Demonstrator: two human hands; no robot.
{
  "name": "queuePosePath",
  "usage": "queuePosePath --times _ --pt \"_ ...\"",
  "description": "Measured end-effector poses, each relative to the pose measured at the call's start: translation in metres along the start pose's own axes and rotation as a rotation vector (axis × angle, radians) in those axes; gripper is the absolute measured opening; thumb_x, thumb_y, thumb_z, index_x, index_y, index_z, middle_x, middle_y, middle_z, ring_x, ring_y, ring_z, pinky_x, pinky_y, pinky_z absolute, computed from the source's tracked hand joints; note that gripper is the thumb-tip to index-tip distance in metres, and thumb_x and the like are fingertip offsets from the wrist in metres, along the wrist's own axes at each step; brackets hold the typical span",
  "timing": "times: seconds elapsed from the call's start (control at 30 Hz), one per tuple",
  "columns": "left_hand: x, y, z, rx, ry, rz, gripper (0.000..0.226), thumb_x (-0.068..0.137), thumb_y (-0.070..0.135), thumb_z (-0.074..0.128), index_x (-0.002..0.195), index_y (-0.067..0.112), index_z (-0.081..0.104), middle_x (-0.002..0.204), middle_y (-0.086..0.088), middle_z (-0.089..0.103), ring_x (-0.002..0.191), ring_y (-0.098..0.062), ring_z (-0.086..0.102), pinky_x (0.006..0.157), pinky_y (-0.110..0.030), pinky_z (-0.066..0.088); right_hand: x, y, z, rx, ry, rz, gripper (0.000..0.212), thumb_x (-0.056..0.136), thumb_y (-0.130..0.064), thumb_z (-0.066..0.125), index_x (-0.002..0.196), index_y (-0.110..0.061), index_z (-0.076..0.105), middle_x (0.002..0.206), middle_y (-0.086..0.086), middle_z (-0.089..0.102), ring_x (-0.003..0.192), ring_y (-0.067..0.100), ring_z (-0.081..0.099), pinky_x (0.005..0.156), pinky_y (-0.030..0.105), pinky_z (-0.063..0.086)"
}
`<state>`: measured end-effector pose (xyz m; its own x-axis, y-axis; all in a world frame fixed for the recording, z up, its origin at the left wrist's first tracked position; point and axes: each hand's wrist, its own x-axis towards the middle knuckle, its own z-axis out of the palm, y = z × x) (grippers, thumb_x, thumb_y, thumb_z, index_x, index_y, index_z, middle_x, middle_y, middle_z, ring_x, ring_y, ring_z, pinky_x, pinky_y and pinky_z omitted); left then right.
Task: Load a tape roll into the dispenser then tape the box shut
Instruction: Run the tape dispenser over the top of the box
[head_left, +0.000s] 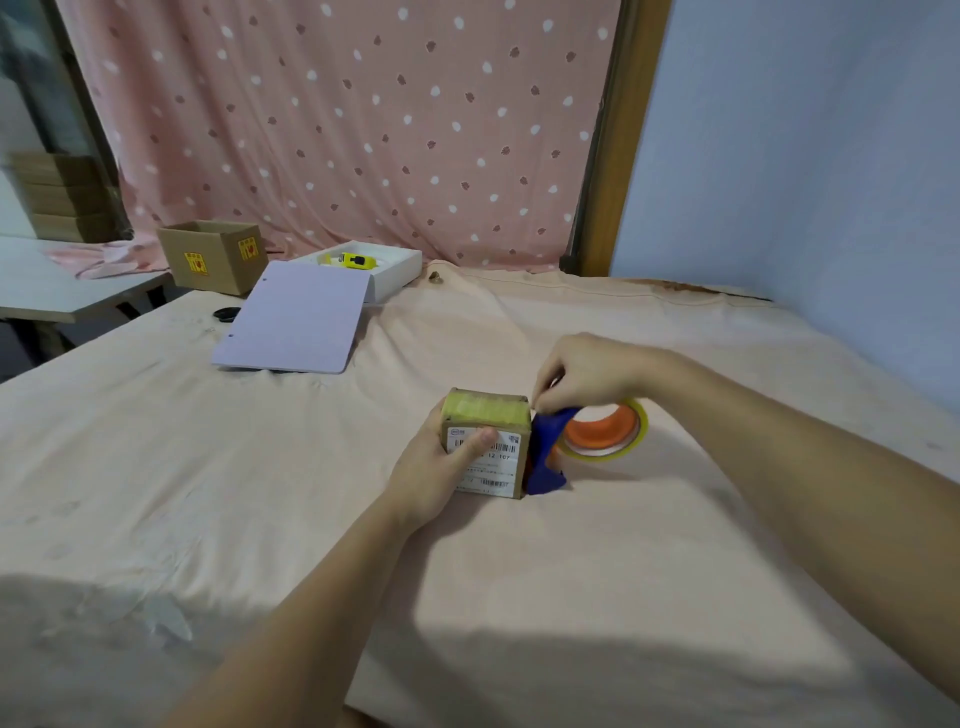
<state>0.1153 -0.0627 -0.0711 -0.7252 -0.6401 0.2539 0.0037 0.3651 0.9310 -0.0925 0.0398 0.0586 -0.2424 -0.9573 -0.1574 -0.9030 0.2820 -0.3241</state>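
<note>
A small cardboard box (488, 415) with a white shipping label on its near face stands in the middle of the cloth-covered table; its top is covered with yellowish tape. My left hand (436, 467) grips the box from the left, thumb pressed on the label. A blue tape dispenser (546, 457) with an orange hub and a clear-yellow tape roll (605, 434) sits tight against the box's right side. My right hand (587, 371) is closed on the top of the dispenser, fingers pinched at the box's top right edge.
A lavender board (296, 317) leans on a white tray (400, 267) holding a yellow item at the back left. An open cardboard box (213, 254) stands behind it, with a small black disc (227, 314) nearby. A side table (62, 291) is at far left.
</note>
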Motion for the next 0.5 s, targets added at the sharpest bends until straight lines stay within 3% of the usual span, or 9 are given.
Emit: queuePosePath --times 0.07,0.17,0.27,0.37,0.43,0.5 --pt "0.000 -0.001 -0.001 0.020 0.006 -0.005 0.019 0.093 0.044 0.069 0.110 0.042 0.062 0.104 0.026 0.075 0.095 0.006 0.071 0.080 -0.016 0.053 0.004 0.009 0.003 0.104 -0.011 0.025 0.016 0.077 -0.032 0.072 0.086 -0.026 0.084 0.091 0.002 0.079 0.082 0.030 0.066 0.069 0.039 0.056" --pt "0.001 -0.003 -0.003 0.055 0.006 -0.045 0.023 0.086 0.057 0.065 0.106 0.045 0.063 0.101 0.031 0.075 0.093 0.009 0.070 0.080 -0.017 0.051 -0.005 0.031 0.003 0.261 -0.032 0.086 0.013 0.086 -0.028 0.072 0.091 -0.024 0.084 0.096 0.009 0.078 0.075 0.020 0.059 0.059 0.029 0.047" --pt "0.002 -0.006 -0.001 0.084 0.021 -0.062 0.039 0.081 0.070 0.060 0.108 0.043 0.066 0.097 0.037 0.073 0.091 0.015 0.068 0.079 -0.018 0.047 -0.022 0.061 0.006 0.461 0.025 0.174 0.017 0.091 -0.030 0.074 0.104 -0.024 0.082 0.103 -0.001 0.079 0.088 0.017 0.067 0.065 0.024 0.053" --pt "0.004 -0.008 0.000 0.108 0.041 -0.079 0.054 0.074 0.080 0.053 0.112 0.043 0.067 0.096 0.040 0.072 0.091 0.017 0.066 0.081 -0.017 0.045 -0.041 0.088 0.020 0.765 0.112 0.247 0.023 0.090 -0.029 0.075 0.109 -0.018 0.081 0.107 0.006 0.080 0.086 0.019 0.067 0.069 0.031 0.051" --pt "0.005 -0.009 0.001 0.153 0.033 -0.064 0.046 0.077 0.078 0.056 0.110 0.048 0.065 0.101 0.034 0.074 0.097 0.009 0.069 0.089 -0.025 0.049 -0.051 0.102 0.034 0.980 0.161 0.328 0.026 0.090 -0.026 0.072 0.111 -0.012 0.079 0.085 0.009 0.075 0.066 0.017 0.060 0.057 0.028 0.046" --pt "0.005 -0.010 0.001 0.172 0.031 -0.049 0.040 0.079 0.076 0.058 0.109 0.051 0.063 0.104 0.028 0.075 0.101 0.001 0.070 0.095 -0.034 0.051 -0.063 0.111 0.040 1.239 0.243 0.421 0.027 0.089 -0.031 0.069 0.109 -0.014 0.076 0.060 0.002 0.053 0.045 0.010 0.040 0.041 0.021 0.033"
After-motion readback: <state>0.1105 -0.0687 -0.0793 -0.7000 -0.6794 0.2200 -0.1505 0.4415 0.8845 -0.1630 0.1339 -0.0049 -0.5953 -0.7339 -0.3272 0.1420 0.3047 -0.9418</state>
